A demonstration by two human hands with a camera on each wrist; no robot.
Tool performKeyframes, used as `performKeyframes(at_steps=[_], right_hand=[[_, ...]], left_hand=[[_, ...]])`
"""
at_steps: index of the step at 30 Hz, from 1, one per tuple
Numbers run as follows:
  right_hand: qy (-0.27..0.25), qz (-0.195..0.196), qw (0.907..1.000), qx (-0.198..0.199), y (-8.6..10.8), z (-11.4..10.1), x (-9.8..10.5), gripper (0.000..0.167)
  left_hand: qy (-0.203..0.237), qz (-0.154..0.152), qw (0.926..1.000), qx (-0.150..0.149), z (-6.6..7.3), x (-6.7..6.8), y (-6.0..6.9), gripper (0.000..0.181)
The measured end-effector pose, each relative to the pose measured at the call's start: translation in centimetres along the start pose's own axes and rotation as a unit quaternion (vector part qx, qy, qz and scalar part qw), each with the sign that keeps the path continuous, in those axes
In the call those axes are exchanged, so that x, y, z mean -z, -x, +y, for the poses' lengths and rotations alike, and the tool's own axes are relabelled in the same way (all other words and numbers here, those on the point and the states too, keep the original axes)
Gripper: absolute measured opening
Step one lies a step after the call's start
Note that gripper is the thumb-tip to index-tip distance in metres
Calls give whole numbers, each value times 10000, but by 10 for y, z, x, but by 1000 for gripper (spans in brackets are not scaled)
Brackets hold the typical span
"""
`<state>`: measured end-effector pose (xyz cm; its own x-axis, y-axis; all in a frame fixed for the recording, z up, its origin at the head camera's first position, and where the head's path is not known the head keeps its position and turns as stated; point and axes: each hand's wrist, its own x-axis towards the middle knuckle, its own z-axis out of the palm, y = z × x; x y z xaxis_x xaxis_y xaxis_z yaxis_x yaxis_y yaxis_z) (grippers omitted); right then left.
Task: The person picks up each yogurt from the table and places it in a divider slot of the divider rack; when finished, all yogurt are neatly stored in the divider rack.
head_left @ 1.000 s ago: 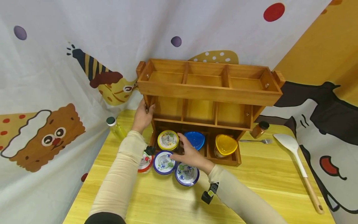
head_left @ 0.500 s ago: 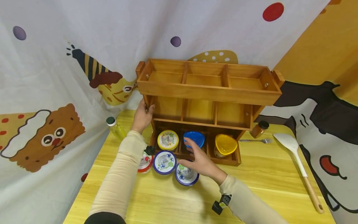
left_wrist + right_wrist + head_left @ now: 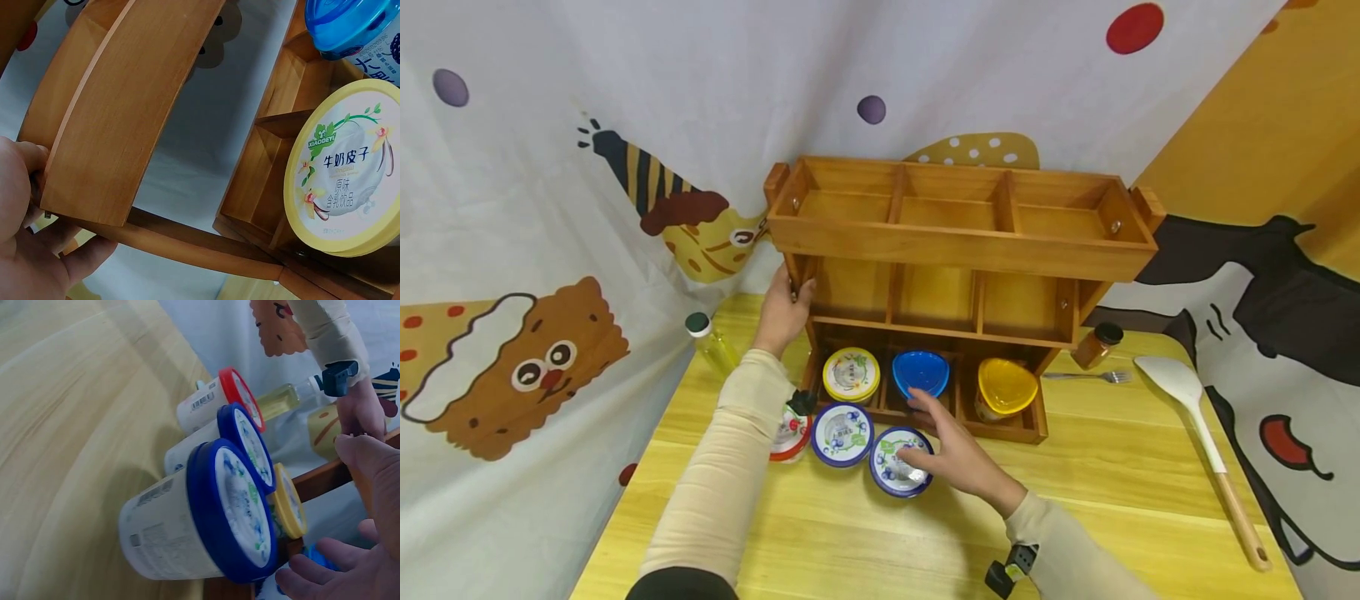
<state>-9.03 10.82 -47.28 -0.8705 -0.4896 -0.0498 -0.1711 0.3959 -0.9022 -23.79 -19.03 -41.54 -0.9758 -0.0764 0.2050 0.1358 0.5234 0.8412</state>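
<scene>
At a wooden rack (image 3: 962, 252), left hand (image 3: 783, 315) gripping its left side, right hand (image 3: 964, 456) relaxed and free, near the rightmost blue-rimmed tub (image 3: 893, 472)

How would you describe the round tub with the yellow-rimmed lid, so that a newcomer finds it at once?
Find the three-tier wooden rack standing on the table, then go down to its lowest tray. The round tub sits in that tray's left section. Its yellow-rimmed lid has a printed white centre, unlike the plain blue lid and plain yellow lid farther right.
</scene>
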Motion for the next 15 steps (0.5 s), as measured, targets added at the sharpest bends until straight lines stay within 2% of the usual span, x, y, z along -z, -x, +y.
performKeyframes(at_steps=[15], right_hand=[[68,254,9995,-145,14,25,-14,94]], left_hand=[[-33,81,9999,-87,0,0,-1,44]])
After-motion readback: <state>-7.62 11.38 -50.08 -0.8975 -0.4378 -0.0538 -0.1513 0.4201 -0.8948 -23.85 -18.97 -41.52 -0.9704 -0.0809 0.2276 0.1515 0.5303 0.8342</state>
